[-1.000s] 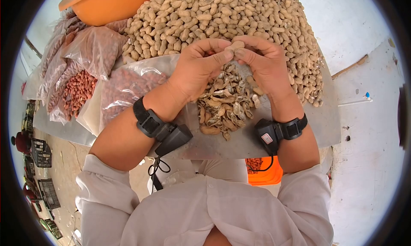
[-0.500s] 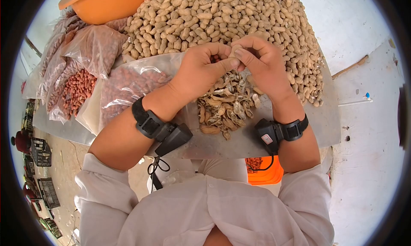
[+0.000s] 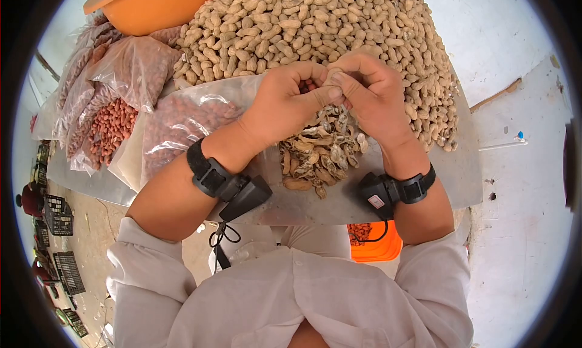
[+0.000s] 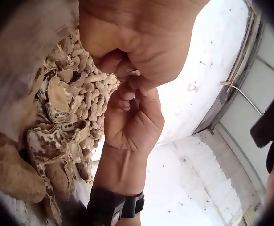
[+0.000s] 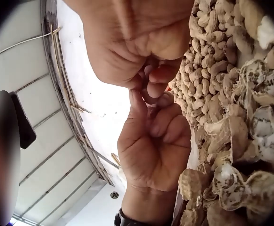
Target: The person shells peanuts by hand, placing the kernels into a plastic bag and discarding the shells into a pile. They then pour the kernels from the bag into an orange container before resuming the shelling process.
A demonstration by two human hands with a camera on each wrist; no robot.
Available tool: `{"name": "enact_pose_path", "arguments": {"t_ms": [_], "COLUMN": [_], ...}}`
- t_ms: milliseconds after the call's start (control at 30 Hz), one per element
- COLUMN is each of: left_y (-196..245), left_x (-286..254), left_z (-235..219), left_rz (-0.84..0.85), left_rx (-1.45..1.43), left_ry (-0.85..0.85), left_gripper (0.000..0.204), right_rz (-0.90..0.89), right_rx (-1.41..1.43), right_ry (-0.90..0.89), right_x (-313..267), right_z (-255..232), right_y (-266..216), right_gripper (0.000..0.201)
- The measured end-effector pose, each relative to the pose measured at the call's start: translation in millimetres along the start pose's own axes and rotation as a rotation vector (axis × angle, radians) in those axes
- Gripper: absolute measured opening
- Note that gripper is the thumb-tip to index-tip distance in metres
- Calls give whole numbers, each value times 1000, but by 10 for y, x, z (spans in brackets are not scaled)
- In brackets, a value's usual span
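Note:
Both hands meet fingertip to fingertip over the table in the head view. My left hand (image 3: 282,102) and right hand (image 3: 377,99) pinch a peanut (image 3: 333,76) between them, most of it covered by thumbs and fingers. A few red peanut kernels (image 3: 308,85) show inside the curled fingers of the left hand. Just below the hands lies a heap of split, emptied shells (image 3: 318,151). In the left wrist view the right hand (image 4: 132,120) faces the left one; in the right wrist view the left hand (image 5: 155,146) appears beneath the right.
A large pile of unshelled peanuts (image 3: 291,23) covers the back of the metal table (image 3: 424,208). Clear bags of red kernels (image 3: 112,127) lie to the left, beside an orange basin (image 3: 151,8). Below the table edge is an orange container (image 3: 388,245) holding red bits.
The hands have come slightly toward the body. The pod that showed between the fingertips is now mostly covered, and the thumbs have shifted over it. Red kernels show more in the left hand.

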State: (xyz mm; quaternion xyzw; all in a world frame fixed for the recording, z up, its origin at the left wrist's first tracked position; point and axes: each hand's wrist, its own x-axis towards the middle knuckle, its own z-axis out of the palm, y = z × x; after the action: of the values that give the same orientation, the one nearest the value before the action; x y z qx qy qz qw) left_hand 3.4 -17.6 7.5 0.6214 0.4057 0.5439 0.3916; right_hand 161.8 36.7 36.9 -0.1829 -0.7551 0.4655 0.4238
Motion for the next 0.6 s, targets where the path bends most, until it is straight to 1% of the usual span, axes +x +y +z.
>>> {"name": "enact_pose_path", "arguments": {"t_ms": [133, 233, 333, 433, 533, 600], "left_y": [82, 57, 18, -23, 30, 20], "left_x": [-19, -16, 22, 37, 19, 18], "left_z": [-18, 25, 26, 16, -11, -12], "left_rz": [20, 99, 89, 159, 86, 91], "left_rx": [111, 89, -110, -157, -152, -134], "left_ry": [-38, 61, 37, 95, 104, 112], "left_gripper": [16, 15, 14, 12, 12, 12], "right_rz": [-15, -28, 41, 143, 157, 143], "right_rx": [-16, 63, 147, 421, 417, 457], "right_ry": [18, 62, 73, 83, 103, 103], "right_x": [-17, -22, -11, -2, -8, -16], "right_z": [22, 46, 33, 91, 121, 132], "right_y": [-11, 85, 120, 97, 84, 106], "right_gripper": [5, 5, 12, 21, 22, 23]}}
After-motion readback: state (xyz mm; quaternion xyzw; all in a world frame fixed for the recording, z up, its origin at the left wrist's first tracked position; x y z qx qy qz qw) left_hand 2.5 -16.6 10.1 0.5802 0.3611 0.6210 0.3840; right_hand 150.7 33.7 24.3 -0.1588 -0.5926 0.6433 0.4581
